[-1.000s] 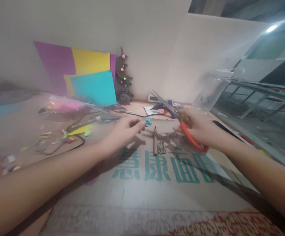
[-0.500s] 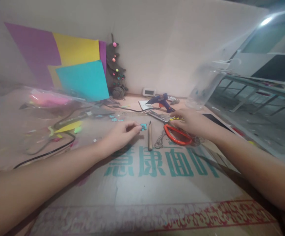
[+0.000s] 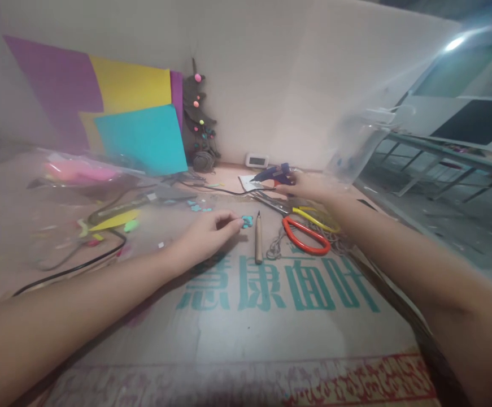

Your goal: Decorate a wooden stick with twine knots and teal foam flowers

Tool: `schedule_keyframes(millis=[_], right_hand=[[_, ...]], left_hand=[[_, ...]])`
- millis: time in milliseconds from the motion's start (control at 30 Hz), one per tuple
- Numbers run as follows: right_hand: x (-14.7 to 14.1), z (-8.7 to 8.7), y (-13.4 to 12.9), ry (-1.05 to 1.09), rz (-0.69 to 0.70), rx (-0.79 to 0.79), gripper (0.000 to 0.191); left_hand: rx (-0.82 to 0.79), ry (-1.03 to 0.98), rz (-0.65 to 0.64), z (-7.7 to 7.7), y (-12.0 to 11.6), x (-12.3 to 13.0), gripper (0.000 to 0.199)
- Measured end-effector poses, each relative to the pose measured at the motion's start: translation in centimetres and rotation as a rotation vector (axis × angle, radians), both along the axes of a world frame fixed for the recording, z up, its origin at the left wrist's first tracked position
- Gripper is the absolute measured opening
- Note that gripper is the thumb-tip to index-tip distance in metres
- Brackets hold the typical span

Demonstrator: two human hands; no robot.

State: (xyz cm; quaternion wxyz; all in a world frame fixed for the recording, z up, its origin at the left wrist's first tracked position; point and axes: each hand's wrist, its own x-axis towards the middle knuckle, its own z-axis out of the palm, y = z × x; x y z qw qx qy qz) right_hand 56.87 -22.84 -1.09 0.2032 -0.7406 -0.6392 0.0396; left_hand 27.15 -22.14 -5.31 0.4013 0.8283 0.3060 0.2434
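One small turquoise piece point(image 3: 247, 221) is pinched between thumb and fingers of the left hand point(image 3: 212, 233), held above the printed cardboard point(image 3: 229, 339) just left of a pointed wooden tool point(image 3: 258, 240). The right hand point(image 3: 307, 185) is at the grip end of a dark blue glue gun point(image 3: 273, 174) near the back of the worktop point(image 3: 226, 173); its fingers overlap the grip, but whether they have closed around it I cannot tell. As for progress, the cutting of this piece looks finished: it appears to have a shaped outline, the scissors point(image 3: 307, 237) with red and yellow handles lie out of hand on the cardboard, and more turquoise bits point(image 3: 195, 207) lie behind the left hand. A larger turquoise sheet point(image 3: 142, 138) leans against the wall, so material seems to remain. No glue can be made out on the pinched piece, and it sits against nothing but the fingers, so any step beyond shaping appears undone. A loose loop of grey string point(image 3: 275, 249) rests beside the wooden tool, seemingly unused, attached to nothing that can be made out from this view.
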Motion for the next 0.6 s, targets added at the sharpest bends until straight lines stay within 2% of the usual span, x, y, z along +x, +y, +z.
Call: schedule_keyframes(millis=[167,267,467,600], right_hand=[[-0.6,-1.1,2.4,0.119,-0.181,-0.020,0.034],[-0.3,-1.1,2.8,0.149,-0.229,-0.004,0.030],[-0.5,0.6,1.5,0.302,-0.175,0.064,0.025],[-2.0,1.3,-1.6,0.472,-0.076,0.144,0.026]], left_hand=[[-0.014,-0.014,-0.001,-0.2,0.0,0.0,0.035],[-0.010,-0.025,0.002,-0.2,0.0,0.1,0.035],[-0.010,-0.024,0.011,0.3,-0.1,0.1,0.034],[-0.008,-0.029,0.024,0.2,-0.2,0.0,0.034]])
